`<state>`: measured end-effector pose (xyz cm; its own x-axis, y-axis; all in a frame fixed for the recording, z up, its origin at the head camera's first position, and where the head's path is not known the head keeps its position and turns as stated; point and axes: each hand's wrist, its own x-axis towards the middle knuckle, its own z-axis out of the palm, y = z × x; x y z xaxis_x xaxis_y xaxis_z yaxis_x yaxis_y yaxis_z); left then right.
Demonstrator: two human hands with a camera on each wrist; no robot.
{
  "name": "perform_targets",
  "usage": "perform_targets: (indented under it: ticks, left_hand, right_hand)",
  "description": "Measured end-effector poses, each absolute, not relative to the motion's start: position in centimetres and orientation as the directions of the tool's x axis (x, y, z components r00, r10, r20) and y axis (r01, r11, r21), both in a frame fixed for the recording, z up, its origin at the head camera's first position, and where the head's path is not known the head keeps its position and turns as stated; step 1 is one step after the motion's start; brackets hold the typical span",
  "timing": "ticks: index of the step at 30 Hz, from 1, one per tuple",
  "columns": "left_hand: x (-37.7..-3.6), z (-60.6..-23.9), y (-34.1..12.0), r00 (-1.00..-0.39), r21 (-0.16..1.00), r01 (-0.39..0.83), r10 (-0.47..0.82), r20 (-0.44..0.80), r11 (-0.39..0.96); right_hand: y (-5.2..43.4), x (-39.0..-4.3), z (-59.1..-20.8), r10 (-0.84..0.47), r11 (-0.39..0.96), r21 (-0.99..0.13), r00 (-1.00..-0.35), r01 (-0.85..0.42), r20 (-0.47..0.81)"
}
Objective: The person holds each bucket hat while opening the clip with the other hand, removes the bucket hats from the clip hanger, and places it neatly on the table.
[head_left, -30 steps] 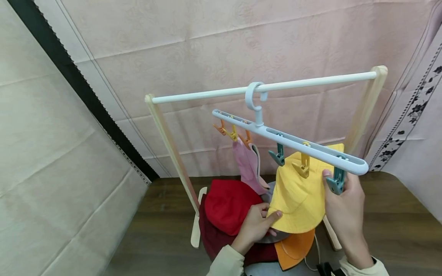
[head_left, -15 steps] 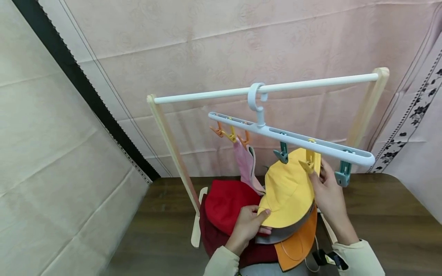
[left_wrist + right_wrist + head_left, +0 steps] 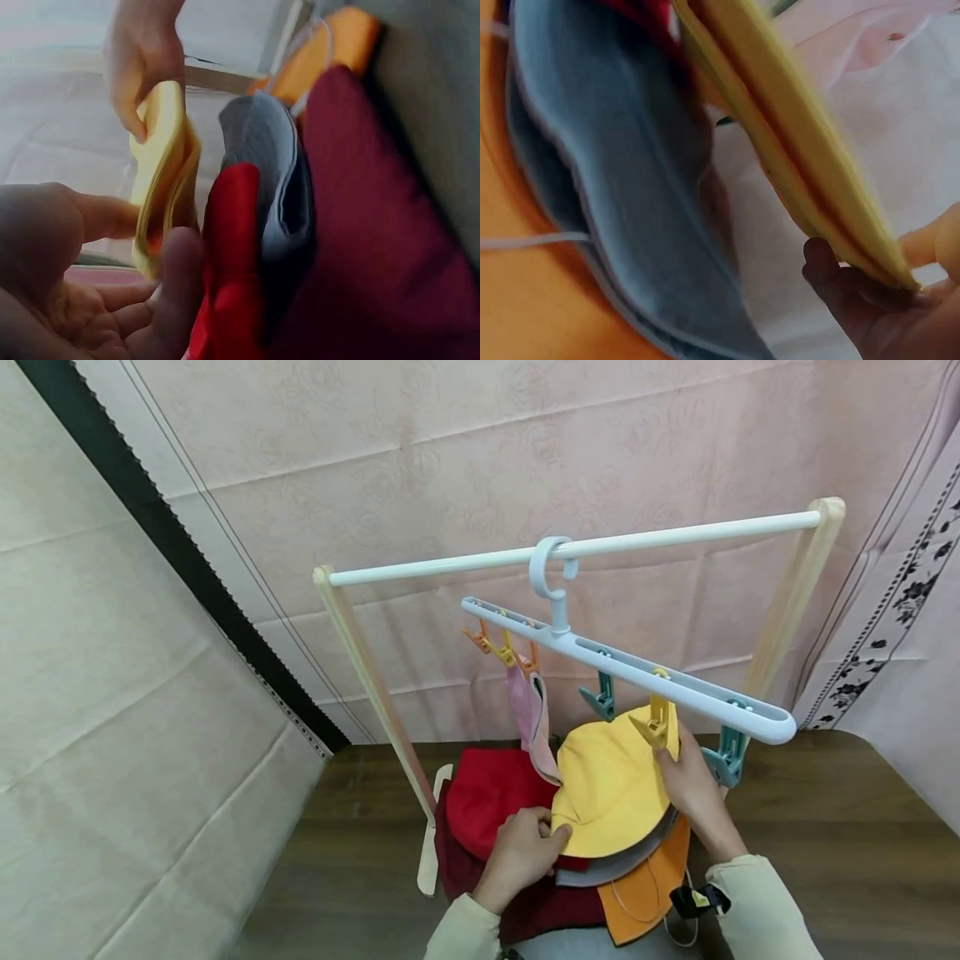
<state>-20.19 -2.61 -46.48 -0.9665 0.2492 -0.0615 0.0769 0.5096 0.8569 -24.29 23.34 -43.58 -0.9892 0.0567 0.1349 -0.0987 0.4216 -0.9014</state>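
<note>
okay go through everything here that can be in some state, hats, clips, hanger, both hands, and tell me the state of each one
Yellow hat: held up by both hands, brim at the yellow clip.
Pink hat: hanging, clipped.
Red hat: lying on the pile.
Clip hanger: hooked on the rail, tilted.
Left hand: pinching the yellow hat's lower brim.
Right hand: gripping its upper brim.

We seem to be in a home laundry corner: a small drying rack (image 3: 360,635) with a peg hanger (image 3: 630,672) stands on a wooden table (image 3: 352,852), pink patterned cloth (image 3: 450,452) draped behind.
</note>
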Motion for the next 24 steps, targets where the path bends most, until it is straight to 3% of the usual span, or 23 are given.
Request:
perform_targets:
  ticks: [4,8,11,15,18,21,24]
  left_hand:
    - [-20.4,-46.5,-1.8,-0.974,0.803,0.102,0.223,-0.039,0.587]
    - [-20.7,-46.9,-0.8,-0.984,0.83,0.071,0.177,-0.034,0.553]
    - [-21.1,-47.2,-0.4,-0.989,0.86,0.064,0.148,-0.013,0.507]
    - [-21.9,-47.4,-0.3,-0.995,0.889,0.043,0.102,-0.004,0.456]
    - [-22.2,-47.6,-0.3,-0.996,0.902,0.014,0.082,-0.023,0.431]
    - [-22.5,-47.7,-0.2,-0.996,0.904,-0.003,0.075,-0.039,0.427]
    - [-22.7,-47.8,-0.1,-0.996,0.895,0.01,0.083,-0.03,0.445]
  right_hand:
    - [23.1,-25.4,-44.3,0.142,0.542,-0.84,-0.983,-0.022,0.117]
    - [22.6,-26.3,-45.4,0.233,0.544,-0.838,-0.967,0.043,0.102]
    - [22.2,-27.0,-46.6,0.252,0.567,-0.823,-0.942,-0.041,0.22]
    - [21.4,-27.1,-47.8,0.175,0.708,-0.692,-0.914,-0.143,0.367]
    - [20.6,-26.4,-48.0,0.062,0.82,-0.543,-0.916,-0.179,0.397]
    - [19.6,-25.5,-47.9,-0.073,0.87,-0.426,-0.921,-0.246,0.382]
    - [19.1,-25.0,-47.9,-0.16,0.878,-0.39,-0.939,-0.277,0.306]
